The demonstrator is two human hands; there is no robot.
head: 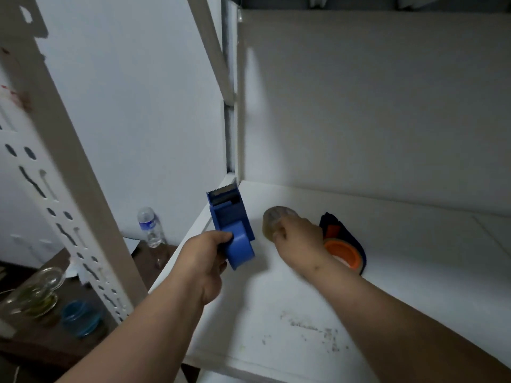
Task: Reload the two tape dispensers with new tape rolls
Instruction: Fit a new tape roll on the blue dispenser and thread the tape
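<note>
The left hand (206, 261) is wrapped tight around the rounded handle end of the blue tape dispenser (231, 227), holding it up just off the white shelf (304, 299) with the toothed blade pointing away toward the back corner. No roll visible in the dispenser from here. The right hand (300, 239) reaches further in, fingers curled over the top of a clear tape roll (275, 221), which is a bit blurry, so I can't tell if it's resting on the shelf or lifted. Right behind that wrist lies the second dispenser (347, 246), dark with orange parts, on its side on the shelf and partly hidden by the hand.

Both forearms come in from the near edge. The shelf is boxed in by white panels at the back and left, with lots of bare surface off to the right and some dark scuffs near the front. Beyond the shelf's left edge, past a slotted metal upright (69, 205), a lower brown table (55, 341) carries a water bottle (150, 226), a glass jar (36, 291) and a blue lid-like thing (80, 317).
</note>
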